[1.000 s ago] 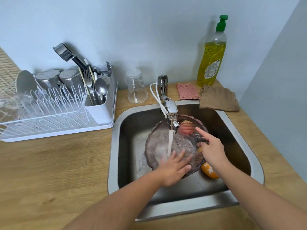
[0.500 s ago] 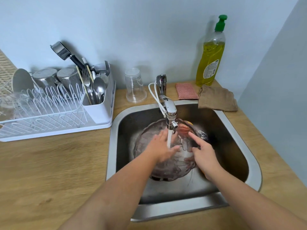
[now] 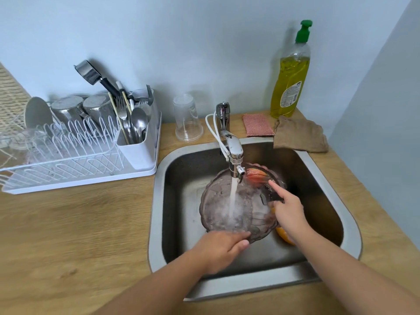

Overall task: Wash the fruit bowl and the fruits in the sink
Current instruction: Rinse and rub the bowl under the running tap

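**A:** What are the fingers doing?

**B:** The left hand [image 3: 220,251] pinches the near rim of the fruit bowl [image 3: 218,201], fingers [image 3: 236,235] on top and thumb beneath. The right hand [image 3: 289,211] holds the right rim with its thumb, index finger straight.

**A:** And the bowl?

**B:** Tilted in the sink [image 3: 159,201] under the tap [image 3: 235,151], which is running. There's a red fruit [image 3: 255,176] at its far rim and an orange [image 3: 284,236] to its near right.

head | looks forward-down | close over sink [image 3: 350,226]

Under the tap [image 3: 235,153], left hand [image 3: 219,252] and right hand [image 3: 289,211] hold the fruit bowl [image 3: 217,201].
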